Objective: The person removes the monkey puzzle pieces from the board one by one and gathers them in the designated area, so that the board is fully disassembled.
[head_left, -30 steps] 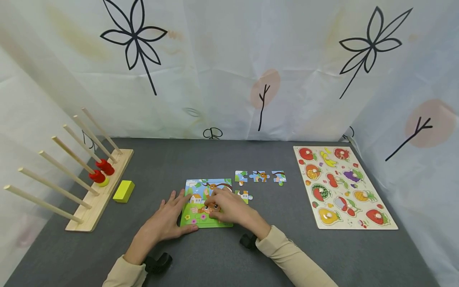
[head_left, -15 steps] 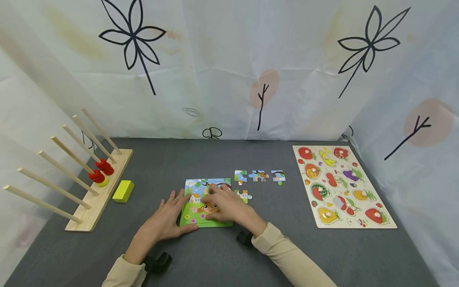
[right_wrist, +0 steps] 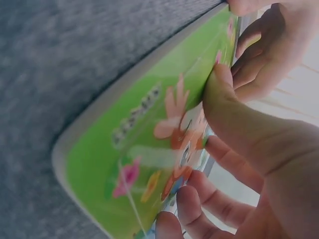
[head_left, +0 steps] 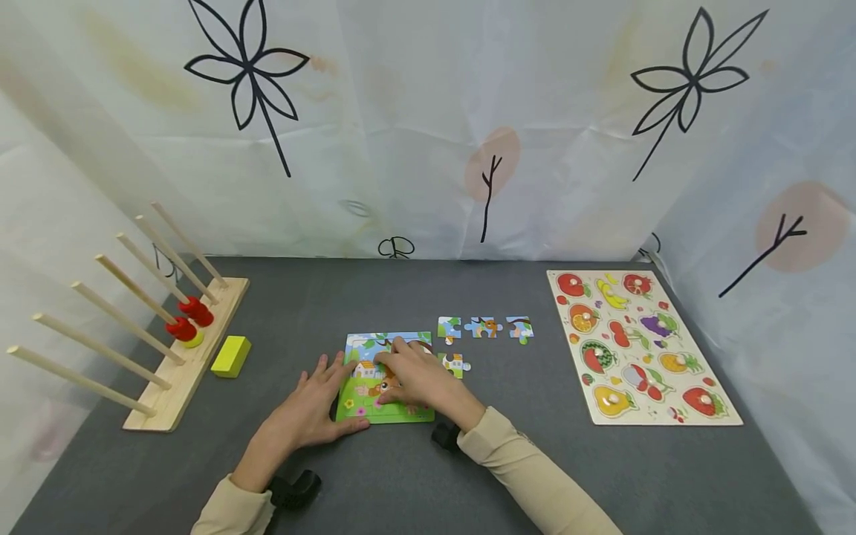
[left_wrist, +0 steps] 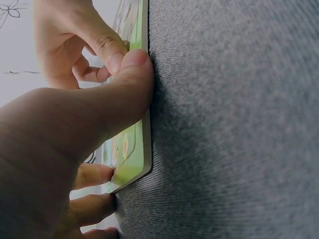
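A jigsaw puzzle board [head_left: 357,409] with a green border and a cartoon animal picture lies flat on the grey table. My left hand [head_left: 310,407] rests at its left side in the head view, fingers spread along the left edge. The left thumb [left_wrist: 134,74] presses the near edge in the left wrist view. Over the board's right part, my right hand [head_left: 424,380] touches the picture with thumb and fingertips. In the right wrist view its fingers [right_wrist: 229,204] are lightly bent on the surface, with no loose piece visible between them. This hand covers part of the picture.
Loose jigsaw pieces lie right of the board: a house piece [head_left: 453,365] nearby and several others, including a squirrel piece [head_left: 484,328], behind it. A wooden peg rack [head_left: 224,305] and yellow block [head_left: 230,357] stand left. A fruit knob puzzle [head_left: 642,349] lies right.
My right hand has shifted slightly left across the picture, its thumb and fingertips still on the board. The left hand and the loose pieces stay where they were.
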The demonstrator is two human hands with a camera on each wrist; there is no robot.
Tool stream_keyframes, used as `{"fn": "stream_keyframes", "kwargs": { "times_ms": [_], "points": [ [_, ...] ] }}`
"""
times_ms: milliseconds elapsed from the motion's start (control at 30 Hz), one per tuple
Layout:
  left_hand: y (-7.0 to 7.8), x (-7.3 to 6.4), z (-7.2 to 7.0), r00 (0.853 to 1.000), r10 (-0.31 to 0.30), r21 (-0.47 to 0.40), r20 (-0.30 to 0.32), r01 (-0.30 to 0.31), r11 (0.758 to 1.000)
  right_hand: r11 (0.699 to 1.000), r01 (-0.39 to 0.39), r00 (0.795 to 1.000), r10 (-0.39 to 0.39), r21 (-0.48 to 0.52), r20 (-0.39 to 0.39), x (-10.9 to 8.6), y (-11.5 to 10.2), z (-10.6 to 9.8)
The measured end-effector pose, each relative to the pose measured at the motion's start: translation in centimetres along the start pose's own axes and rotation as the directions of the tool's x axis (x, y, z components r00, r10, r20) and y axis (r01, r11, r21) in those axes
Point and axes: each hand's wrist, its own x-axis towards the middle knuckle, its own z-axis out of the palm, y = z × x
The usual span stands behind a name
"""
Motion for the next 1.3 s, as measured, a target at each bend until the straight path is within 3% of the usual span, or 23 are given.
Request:
{"fn": "stream_keyframes", "kwargs": {
  "times_ms": [333,500,933,1300],
  "points": [
    [0.09,0.01,-0.03,1.0,0.0,0.009,-0.003,0.0,1.0,0.995,-0.022,0.999,0.025,0.1,-0.023,0.02,0.02,0.31],
    [0.0,0.03,0.07,1.0,-0.006,0.005,-0.001,0.006,1.0,0.996,-0.007,0.999,0.01,0.087,-0.036,-0.12,0.11,0.35],
    [-0.1,0.07,0.22,1.0,-0.013,0.006,0.003,0.013,1.0,0.999,-0.01,1.0,0.009,0.044,0.028,-0.46,-0.02,-0.39],
    [-0.05,0.1,0.16,1.0,-0.011,0.008,0.008,0.011,1.0,1.0,0.015,0.999,-0.014,0.014,-0.033,-0.68,-0.13,-0.39]
  ]
}}
